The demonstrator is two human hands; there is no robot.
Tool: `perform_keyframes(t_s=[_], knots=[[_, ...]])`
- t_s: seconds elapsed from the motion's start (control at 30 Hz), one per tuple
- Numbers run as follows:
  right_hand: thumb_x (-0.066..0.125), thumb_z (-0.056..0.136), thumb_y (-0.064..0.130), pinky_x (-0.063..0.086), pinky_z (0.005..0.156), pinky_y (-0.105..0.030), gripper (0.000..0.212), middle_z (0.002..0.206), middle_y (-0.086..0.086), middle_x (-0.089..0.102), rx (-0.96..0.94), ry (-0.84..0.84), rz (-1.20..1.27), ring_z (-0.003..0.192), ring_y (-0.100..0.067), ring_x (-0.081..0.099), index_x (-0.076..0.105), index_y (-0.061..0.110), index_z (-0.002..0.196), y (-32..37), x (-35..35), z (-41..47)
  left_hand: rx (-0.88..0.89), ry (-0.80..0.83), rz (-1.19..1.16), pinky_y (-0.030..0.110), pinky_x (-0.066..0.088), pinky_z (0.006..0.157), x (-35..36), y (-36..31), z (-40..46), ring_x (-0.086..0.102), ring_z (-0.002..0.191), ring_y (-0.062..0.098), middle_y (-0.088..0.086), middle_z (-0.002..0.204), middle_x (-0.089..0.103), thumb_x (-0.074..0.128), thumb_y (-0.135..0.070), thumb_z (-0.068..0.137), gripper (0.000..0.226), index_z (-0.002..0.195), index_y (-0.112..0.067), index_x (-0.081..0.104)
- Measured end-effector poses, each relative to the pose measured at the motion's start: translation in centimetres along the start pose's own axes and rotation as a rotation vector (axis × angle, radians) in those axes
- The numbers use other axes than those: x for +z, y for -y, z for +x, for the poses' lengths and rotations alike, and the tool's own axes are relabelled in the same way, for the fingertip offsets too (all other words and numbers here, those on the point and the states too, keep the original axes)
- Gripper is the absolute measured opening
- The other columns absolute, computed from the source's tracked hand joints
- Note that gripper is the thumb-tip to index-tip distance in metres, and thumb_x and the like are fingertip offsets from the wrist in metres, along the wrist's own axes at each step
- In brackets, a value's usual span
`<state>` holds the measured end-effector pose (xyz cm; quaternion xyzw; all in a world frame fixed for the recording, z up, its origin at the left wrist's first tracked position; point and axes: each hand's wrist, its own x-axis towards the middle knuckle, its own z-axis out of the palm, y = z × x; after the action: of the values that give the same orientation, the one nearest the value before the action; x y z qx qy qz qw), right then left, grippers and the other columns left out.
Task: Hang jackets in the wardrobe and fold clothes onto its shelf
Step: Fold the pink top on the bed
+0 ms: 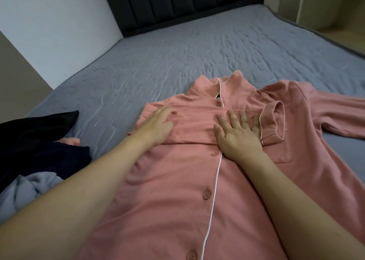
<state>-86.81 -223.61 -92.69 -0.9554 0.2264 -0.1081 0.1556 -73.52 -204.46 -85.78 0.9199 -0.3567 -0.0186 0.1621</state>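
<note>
Pink pyjama shirt [197,180] lies collar-away. Folded sleeve [197,125] runs crosswise under left hand [156,125] and right hand [237,137], fingers spread flat. Unfolded sleeve [335,111] is right, probably next, nearer right hand.

A pink pyjama shirt [197,180] with white piping lies buttoned, front up, on a grey-blue quilted bed [158,62], collar toward 12 o'clock. One sleeve [197,129] is folded across the chest; the left hand [158,127] presses flat on it at 9 o'clock of the placket, the right hand [237,135] flat beside the cuff [273,123]. The other sleeve trails off toward 3 o'clock. At 9 o'clock sits a heap of dark clothes [39,141], perhaps navy, and a pale blue garment [29,186]. A dark padded headboard [177,2] stands at 12 o'clock
</note>
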Motion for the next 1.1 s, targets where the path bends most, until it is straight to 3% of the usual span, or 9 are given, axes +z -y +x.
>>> perform_keyframes(t_s=[0.1,0.27,0.37,0.47,0.6,0.7,0.83,0.93,1.1], knots=[[0.014,0.097,0.051,-0.017,0.113,-0.050,0.056,0.162,0.002,0.006,0.017,-0.020,-0.060,0.149,-0.023,-0.004,0.016,0.036,0.151,-0.1,-0.3,-0.1,-0.159,0.306,0.190,0.043,-0.004,0.120,2.8,1.4,1.8,-0.002,0.150,0.019,-0.001,0.164,0.000,0.022,-0.045,0.103,0.055,0.155,-0.030,0.013],[0.011,0.090,0.058,-0.029,0.103,-0.056,0.069,0.161,-0.009,0.009,0.169,-0.072,-0.279,0.148,-0.030,-0.005,0.021,0.029,0.152,-2.6,-2.0,0.9,-0.432,0.138,0.229,0.046,-0.009,0.119,4.9,4.4,3.9,-0.014,0.149,0.017,-0.001,0.163,-0.012,0.016,-0.070,0.092,0.072,0.154,-0.037,-0.002],[0.013,0.089,0.061,-0.016,0.108,-0.061,0.071,0.162,-0.005,0.002,0.211,-0.010,-0.208,0.148,-0.023,-0.008,0.015,0.030,0.153,-3.7,-2.4,1.3,-0.500,0.117,0.305,0.052,-0.010,0.117,4.5,4.2,5.4,-0.013,0.149,0.019,0.001,0.163,-0.011,0.013,-0.067,0.093,0.074,0.155,-0.030,-0.002],[0.018,0.092,0.057,-0.004,0.112,-0.061,0.069,0.162,-0.006,0.002,0.204,-0.021,-0.140,0.148,-0.024,-0.005,0.014,0.027,0.153,-3.6,-2.1,1.1,-0.383,-0.005,0.386,0.054,-0.013,0.115,5.1,2.8,6.3,-0.010,0.149,0.025,0.003,0.163,-0.005,0.017,-0.056,0.097,0.068,0.156,-0.024,0.004],[0.023,0.095,0.048,-0.003,0.111,-0.063,0.058,0.153,-0.010,0.026,0.206,-0.106,-0.113,0.146,-0.027,0.010,0.032,0.020,0.146,-3.3,-1.9,1.0,0.092,-0.230,0.289,0.048,0.004,0.117,5.4,1.0,7.6,0.026,0.141,0.027,0.004,0.152,0.037,0.038,-0.039,0.099,0.043,0.138,-0.022,0.045],[0.037,0.094,0.028,0.009,0.112,-0.062,0.038,0.132,-0.017,0.043,0.258,-0.223,-0.103,0.131,-0.036,0.032,0.050,0.009,0.124,-4.0,-3.3,1.7,-0.027,-0.176,0.226,0.042,0.023,0.111,4.6,1.9,9.1,0.041,0.127,0.036,0.021,0.135,0.051,0.039,-0.027,0.101,0.036,0.128,-0.006,0.051],[0.039,0.087,0.014,0.023,0.106,-0.053,0.044,0.131,-0.021,0.043,0.297,-0.170,-0.159,0.121,-0.041,0.038,0.046,0.005,0.130,-4.7,-4.9,2.7,0.017,-0.233,0.307,0.045,0.033,0.097,4.8,2.9,9.6,0.048,0.111,0.041,0.022,0.123,0.057,0.040,-0.023,0.100,0.030,0.119,-0.006,0.055],[0.038,0.088,0.016,0.025,0.105,-0.052,0.043,0.134,-0.020,0.042,0.275,-0.099,-0.202,0.124,-0.040,0.037,0.044,0.004,0.128,-4.6,-4.7,3.0,0.019,-0.368,0.354,0.046,0.035,0.089,4.9,2.6,9.6,0.049,0.106,0.040,0.021,0.112,0.059,0.044,-0.024,0.099,0.023,0.105,-0.006,0.057],[0.045,0.084,0.028,0.025,0.105,-0.047,0.053,0.137,-0.018,0.036,0.438,-0.087,-0.094,0.125,-0.040,0.031,0.041,0.007,0.133,-5.1,-6.1,3.2,0.013,-0.361,0.520,0.045,0.030,0.092,5.2,2.4,9.8,0.048,0.109,0.037,0.015,0.114,0.059,0.045,-0.029,0.097,0.029,0.118,-0.011,0.056]])
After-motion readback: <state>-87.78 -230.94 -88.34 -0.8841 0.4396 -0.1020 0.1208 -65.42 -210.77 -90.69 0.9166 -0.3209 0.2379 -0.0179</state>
